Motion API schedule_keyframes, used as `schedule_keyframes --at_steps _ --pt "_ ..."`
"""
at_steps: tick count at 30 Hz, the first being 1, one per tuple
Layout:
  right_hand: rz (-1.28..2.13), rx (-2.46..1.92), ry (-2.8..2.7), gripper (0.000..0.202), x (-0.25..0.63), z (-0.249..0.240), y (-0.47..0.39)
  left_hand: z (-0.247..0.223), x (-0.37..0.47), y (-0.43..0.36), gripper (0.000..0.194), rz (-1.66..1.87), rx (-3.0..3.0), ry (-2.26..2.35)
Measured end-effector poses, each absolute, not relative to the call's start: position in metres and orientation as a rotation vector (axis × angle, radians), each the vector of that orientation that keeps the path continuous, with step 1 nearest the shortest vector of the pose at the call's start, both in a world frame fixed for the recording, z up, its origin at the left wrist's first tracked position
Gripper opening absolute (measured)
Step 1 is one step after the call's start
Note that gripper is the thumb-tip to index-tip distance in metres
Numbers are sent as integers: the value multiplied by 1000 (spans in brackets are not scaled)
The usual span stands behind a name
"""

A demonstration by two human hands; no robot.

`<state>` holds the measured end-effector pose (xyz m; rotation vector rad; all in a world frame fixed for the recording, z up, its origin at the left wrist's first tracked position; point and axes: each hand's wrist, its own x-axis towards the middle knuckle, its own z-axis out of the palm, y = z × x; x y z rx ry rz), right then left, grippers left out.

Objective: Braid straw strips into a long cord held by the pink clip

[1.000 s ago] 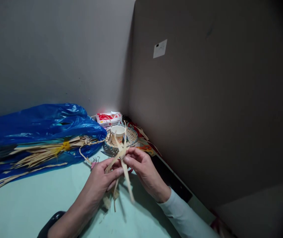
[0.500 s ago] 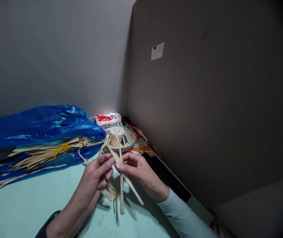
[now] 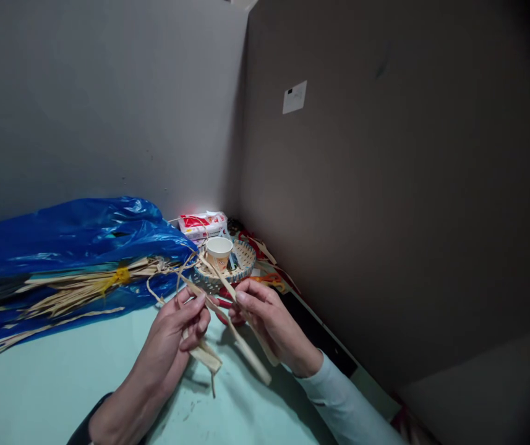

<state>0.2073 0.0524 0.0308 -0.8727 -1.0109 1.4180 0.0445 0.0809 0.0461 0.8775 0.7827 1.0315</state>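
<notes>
Flat, pale straw-like strips [image 3: 245,353] run between both hands above the table. My left hand [image 3: 182,324] is closed, pinching strips between thumb and fingers, with cut ends [image 3: 206,356] hanging below it. My right hand [image 3: 265,315] pinches another pale strip [image 3: 218,272] between thumb and forefinger; this strip slants up and left in front of the basket. Something red [image 3: 224,303], perhaps a scissor handle, shows at the right fingers; how it is held is partly hidden.
A blue plastic bag [image 3: 74,228] with a bundle of dry strips [image 3: 83,287] tied in yellow lies left. Beyond the hands, a paper cup [image 3: 219,250] stands in a woven basket [image 3: 246,262], near a red-and-white packet [image 3: 202,225], orange scissors [image 3: 271,281] and a dark flat object [image 3: 320,334]. Walls meet behind.
My right hand has moved slightly right and drawn its strip away from the left hand's strip. The strips, crossed before, now lie apart and slanted.
</notes>
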Motion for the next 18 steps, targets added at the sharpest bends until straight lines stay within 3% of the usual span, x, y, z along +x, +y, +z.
schedule_keyframes --at_steps 4,8,10,13,18 --pt "1194 -967 -1100 26 225 39 53 42 46 79 31 1005 909 815" --pt "300 -1442 -1283 11 267 48 55 35 48 80 29 972 873 839" --pt "77 -1567 -1380 10 279 49 56 31 51 79 29 953 872 835" --pt "184 -1449 -1519 14 269 49 54 25 58 75 30 915 886 822" --pt "708 -1214 -1797 18 225 43 44 23 68 66 40 874 925 820"
